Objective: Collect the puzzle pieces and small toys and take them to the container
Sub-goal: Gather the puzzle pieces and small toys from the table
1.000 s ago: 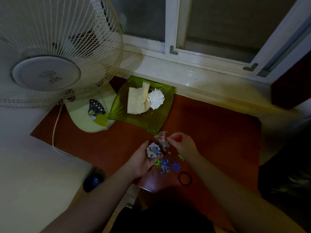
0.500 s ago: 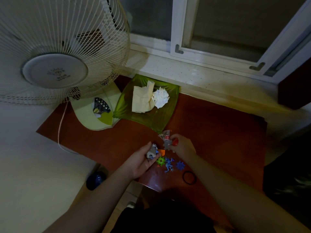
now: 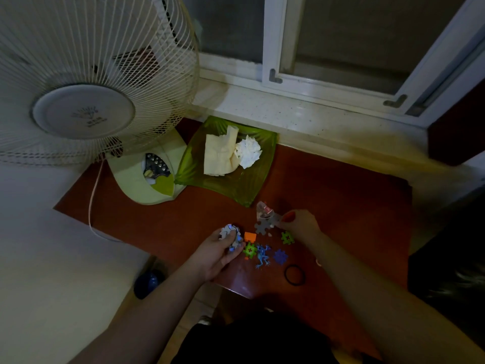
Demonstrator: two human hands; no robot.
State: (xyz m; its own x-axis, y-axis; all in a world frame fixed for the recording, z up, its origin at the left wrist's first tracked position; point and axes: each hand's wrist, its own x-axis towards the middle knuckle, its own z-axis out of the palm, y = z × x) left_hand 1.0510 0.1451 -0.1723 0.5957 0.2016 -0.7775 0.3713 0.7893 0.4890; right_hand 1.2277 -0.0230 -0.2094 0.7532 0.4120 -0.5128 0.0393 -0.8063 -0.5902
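On the red-brown table my left hand (image 3: pixel 217 252) grips a small stack of grey puzzle pieces (image 3: pixel 231 233). My right hand (image 3: pixel 299 223) pinches more grey puzzle pieces (image 3: pixel 265 222) just in front of the green tray. Between the hands lie an orange block (image 3: pixel 249 236), two green gear-shaped pieces (image 3: pixel 249 250) (image 3: pixel 286 237), a blue toy frog (image 3: pixel 263 256) and a purple gear-shaped piece (image 3: pixel 280 256). The green tray (image 3: pixel 236 187) stands behind them, holding a folded napkin and a crumpled tissue.
A large white fan (image 3: pixel 86 101) with its pale green base (image 3: pixel 141 179) stands at the left. A black hair band (image 3: pixel 294 275) lies right of the toys. A window sill (image 3: pixel 315 114) runs behind the table. A dark blue object (image 3: pixel 149 283) lies on the floor.
My left hand drew its stack of pieces slightly left and down. My right hand stayed near the tray's front corner with its pieces. The view shifted a little.
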